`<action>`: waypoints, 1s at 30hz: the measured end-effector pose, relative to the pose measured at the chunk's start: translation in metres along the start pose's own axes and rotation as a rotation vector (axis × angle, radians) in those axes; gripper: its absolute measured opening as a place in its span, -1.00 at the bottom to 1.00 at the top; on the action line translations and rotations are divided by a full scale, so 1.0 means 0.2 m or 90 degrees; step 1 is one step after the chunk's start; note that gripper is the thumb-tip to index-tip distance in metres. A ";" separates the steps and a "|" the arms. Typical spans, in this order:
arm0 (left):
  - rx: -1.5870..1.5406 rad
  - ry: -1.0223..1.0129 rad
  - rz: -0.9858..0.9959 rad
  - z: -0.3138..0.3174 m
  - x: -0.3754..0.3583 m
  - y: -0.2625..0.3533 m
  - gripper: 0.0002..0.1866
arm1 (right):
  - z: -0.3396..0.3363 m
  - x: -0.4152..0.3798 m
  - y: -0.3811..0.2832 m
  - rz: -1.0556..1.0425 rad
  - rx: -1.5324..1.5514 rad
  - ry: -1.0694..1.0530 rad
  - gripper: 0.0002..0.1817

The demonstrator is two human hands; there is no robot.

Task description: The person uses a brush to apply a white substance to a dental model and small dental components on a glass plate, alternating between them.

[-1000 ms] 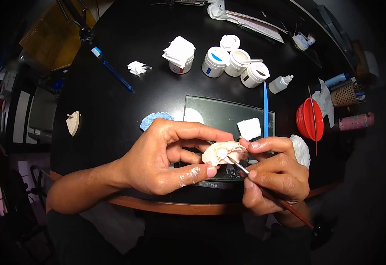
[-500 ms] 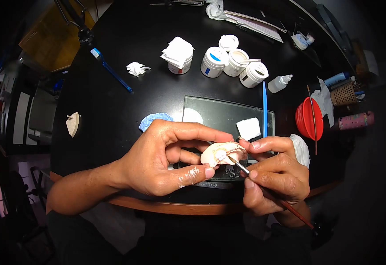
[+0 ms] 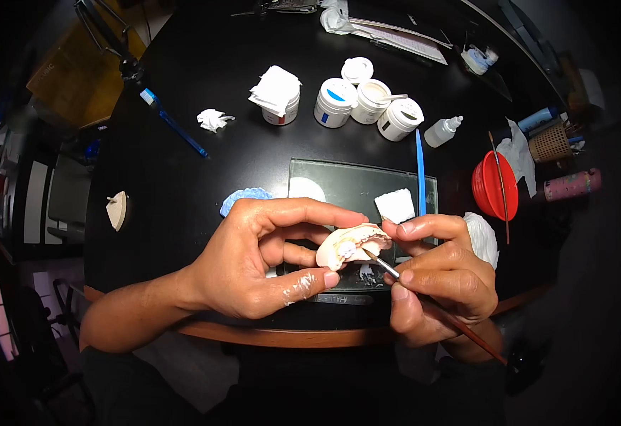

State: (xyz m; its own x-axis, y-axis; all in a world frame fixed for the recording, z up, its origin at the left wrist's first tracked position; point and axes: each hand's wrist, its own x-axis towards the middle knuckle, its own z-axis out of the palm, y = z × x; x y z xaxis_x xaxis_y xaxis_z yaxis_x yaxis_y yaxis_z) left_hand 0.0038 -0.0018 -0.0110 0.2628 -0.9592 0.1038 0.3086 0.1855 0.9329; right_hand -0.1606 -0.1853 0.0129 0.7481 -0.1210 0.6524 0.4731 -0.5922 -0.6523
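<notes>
Between its thumb and fingers, my left hand [image 3: 243, 259] grips a cream-coloured dental cast [image 3: 332, 248], tilted toward me. White, grainy material sits on the cast's inner side, and white smears mark the left thumb. My right hand [image 3: 449, 280] is closed on a fine paintbrush [image 3: 470, 338] with a reddish-brown handle and metal ferrule. The brush's dark tip meets the cast beside the white material; the right index finger is close to the cast's right end. Beneath both hands lies a glass slab [image 3: 346, 181], partly covered by them.
On the slab sits a white block [image 3: 397, 206], with a blue spatula [image 3: 420, 174] alongside. A blue dental cast [image 3: 243, 200] is left of it. White jars [image 3: 335, 103] and a dropper bottle [image 3: 443, 132] stand behind. At right, a red bowl [image 3: 487, 186] carries another brush [image 3: 501, 177].
The view has shifted slightly, so the table objects appear a little further left. Both hands keep their grips, and the brush tip stays at the cast, which has turned slightly.
</notes>
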 end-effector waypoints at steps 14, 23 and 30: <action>-0.008 -0.002 0.034 0.00 0.01 -0.04 -0.44 | 0.00 -0.01 -0.01 -0.020 -0.033 -0.016 -0.82; -0.004 -0.006 0.034 -0.01 0.00 -0.04 -0.44 | -0.03 -0.02 -0.03 0.026 -0.022 -0.085 -0.72; 0.000 -0.007 0.035 -0.01 0.00 -0.04 -0.44 | -0.03 -0.01 -0.03 0.023 -0.028 -0.088 -0.72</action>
State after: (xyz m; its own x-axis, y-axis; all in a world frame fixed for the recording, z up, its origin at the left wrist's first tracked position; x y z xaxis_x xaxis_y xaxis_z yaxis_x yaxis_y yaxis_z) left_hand 0.0040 -0.0038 -0.0200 0.2692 -0.9498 0.1592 0.2944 0.2385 0.9254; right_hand -0.1675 -0.1859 0.0165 0.8227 -0.0334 0.5674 0.4263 -0.6241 -0.6548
